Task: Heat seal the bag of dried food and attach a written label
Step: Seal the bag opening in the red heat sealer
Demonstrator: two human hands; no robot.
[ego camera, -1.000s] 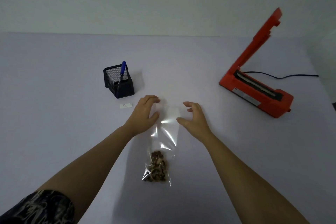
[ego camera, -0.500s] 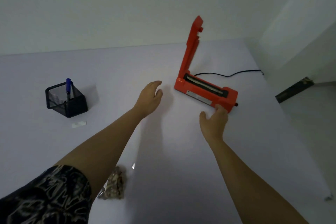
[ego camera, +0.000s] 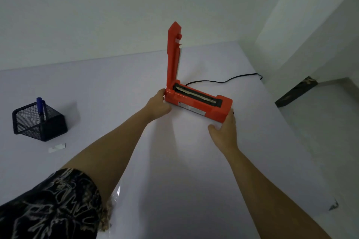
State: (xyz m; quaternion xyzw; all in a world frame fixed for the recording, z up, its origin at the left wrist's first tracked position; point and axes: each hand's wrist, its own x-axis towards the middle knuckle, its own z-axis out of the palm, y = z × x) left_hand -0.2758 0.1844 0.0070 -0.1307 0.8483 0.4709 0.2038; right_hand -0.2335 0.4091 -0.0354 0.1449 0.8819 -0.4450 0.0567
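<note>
The red heat sealer (ego camera: 196, 103) stands on the white table (ego camera: 174, 161) with its lid raised upright. My left hand (ego camera: 158, 105) grips its left end, and my right hand (ego camera: 225, 132) grips its right end. The clear bag of dried food (ego camera: 110, 209) lies near the table's front, mostly hidden behind my left sleeve. A small white label (ego camera: 57, 147) lies flat in front of the black mesh pen holder (ego camera: 38, 121), which holds a blue pen (ego camera: 40, 105).
The sealer's black cable (ego camera: 223, 80) runs back and right to the table's far edge. The table's right edge drops off to the floor, where a dark object (ego camera: 295, 92) lies. A wall stands close behind.
Both hands left the bag and reached right to the sealer; they now hold its two ends. The view has swung right, so the bag sits low at the left.
</note>
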